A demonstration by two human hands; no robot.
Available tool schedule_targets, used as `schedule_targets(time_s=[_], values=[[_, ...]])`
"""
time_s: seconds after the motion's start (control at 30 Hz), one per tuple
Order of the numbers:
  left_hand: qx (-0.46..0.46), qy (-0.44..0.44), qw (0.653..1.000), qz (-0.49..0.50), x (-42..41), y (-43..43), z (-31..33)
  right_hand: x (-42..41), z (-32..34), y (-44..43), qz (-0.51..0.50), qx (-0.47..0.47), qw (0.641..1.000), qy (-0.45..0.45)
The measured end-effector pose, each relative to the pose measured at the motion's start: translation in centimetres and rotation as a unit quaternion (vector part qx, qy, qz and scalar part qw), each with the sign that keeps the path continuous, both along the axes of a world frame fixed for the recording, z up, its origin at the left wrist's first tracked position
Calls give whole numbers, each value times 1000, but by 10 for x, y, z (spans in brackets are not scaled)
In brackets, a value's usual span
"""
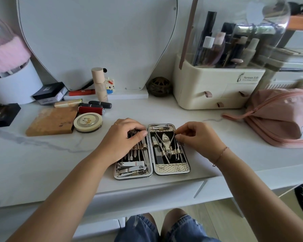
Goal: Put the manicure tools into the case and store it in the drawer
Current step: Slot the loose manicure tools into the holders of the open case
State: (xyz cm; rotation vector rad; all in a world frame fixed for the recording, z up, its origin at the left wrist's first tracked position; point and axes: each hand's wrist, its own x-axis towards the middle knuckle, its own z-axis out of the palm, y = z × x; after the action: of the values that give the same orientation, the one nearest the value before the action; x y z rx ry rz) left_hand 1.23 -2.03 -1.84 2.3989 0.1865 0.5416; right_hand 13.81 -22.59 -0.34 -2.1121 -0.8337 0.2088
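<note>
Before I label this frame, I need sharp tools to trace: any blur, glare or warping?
Head view: soft, even daylight, faint shadows; case and clippers in the centre sharp, with small glints on the steel; wide-angle bends the table edge; the clear lid at top right smears and reflects.

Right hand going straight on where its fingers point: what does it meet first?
Probably the nippers in the case's right half; the right hand points left over it, height unclear.
</note>
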Motion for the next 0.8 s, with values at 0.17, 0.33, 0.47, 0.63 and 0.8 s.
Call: schedule_targets(time_s=[0.17, 0.33, 0.47, 0.63, 0.8], values=[[0, 2, 1000, 0, 0, 0, 0, -8, 3, -6, 6, -18, 1000, -12], [-2, -2, 1000, -1, -1, -1, 1, -10, 0, -12, 10, 7, 1000, 0], [-2, 0, 1000, 0, -1, -1, 1, -15, 2, -18, 35, 31, 998, 32], [2, -3, 1000, 2, 0, -1, 0, -17, -1, -13, 2, -14, 1000, -17], [0, -2, 1000, 4, 0, -1, 0, -16, -3, -5, -17, -14, 999, -24]])
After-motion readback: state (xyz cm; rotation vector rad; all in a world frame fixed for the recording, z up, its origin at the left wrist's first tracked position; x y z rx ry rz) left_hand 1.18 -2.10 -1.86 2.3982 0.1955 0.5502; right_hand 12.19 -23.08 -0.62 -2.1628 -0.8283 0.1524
